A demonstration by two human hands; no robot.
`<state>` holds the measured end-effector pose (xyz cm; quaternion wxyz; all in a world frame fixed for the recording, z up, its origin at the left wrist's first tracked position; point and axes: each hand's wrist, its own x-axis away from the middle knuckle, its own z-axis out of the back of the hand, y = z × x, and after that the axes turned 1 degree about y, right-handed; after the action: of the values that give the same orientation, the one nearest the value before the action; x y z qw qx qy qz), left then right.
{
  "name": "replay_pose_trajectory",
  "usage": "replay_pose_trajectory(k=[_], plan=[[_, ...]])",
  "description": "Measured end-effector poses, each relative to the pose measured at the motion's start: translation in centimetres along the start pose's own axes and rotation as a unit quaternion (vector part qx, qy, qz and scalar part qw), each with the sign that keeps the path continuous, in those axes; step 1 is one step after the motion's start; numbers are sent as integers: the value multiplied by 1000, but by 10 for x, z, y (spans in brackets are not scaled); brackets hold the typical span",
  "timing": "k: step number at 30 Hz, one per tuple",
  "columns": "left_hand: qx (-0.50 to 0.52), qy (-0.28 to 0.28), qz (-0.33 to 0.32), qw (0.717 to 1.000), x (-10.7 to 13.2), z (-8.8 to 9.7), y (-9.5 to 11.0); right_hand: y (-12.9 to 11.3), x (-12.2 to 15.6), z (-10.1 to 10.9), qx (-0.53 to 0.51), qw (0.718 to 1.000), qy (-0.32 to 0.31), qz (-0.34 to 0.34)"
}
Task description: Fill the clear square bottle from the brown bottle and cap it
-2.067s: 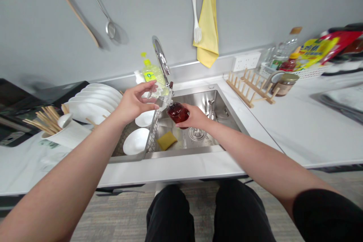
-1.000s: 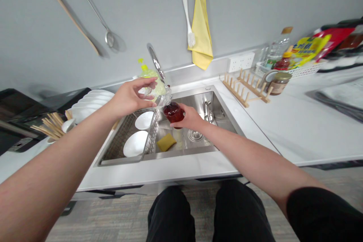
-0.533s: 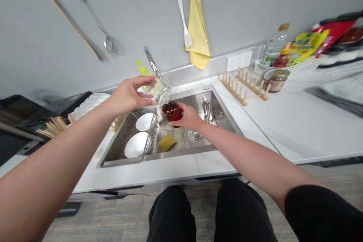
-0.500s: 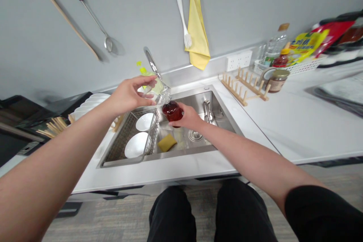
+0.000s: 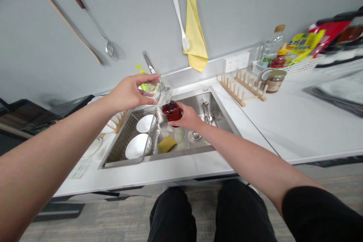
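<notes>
Our left hand (image 5: 129,92) grips what seems a clear glass vessel (image 5: 163,92), its end touching the dark red jar (image 5: 171,111) held in our right hand (image 5: 185,117), above the steel sink (image 5: 181,152).

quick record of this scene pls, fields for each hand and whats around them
left hand: holds a clear transparent container, tilted, above the sink
right hand: grips a round dark red glass bottle, just beneath the clear container
things: yellow rectangular sponge in the stainless steel sink
rest: round white bowl in the sink's wire rack; wooden plate rack on the white counter
</notes>
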<state>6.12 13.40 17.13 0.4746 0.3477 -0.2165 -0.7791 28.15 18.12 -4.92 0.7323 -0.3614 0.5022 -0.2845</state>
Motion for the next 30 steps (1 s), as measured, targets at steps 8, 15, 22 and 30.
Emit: replay_pose_trajectory(k=[8, 15, 22, 30], plan=[[-11, -5, 1, 1000, 1, 0, 0, 4, 0, -1, -8, 1000, -2, 14], [-6, 4, -7, 1000, 5, -1, -8, 7, 0, -1, 10, 1000, -5, 8], [-11, 12, 3, 1000, 9, 0, -14, 10, 0, -3, 19, 1000, -21, 9], [-17, 13, 4, 1000, 7, 1, -10, 11, 0, -4, 18, 1000, -19, 11]])
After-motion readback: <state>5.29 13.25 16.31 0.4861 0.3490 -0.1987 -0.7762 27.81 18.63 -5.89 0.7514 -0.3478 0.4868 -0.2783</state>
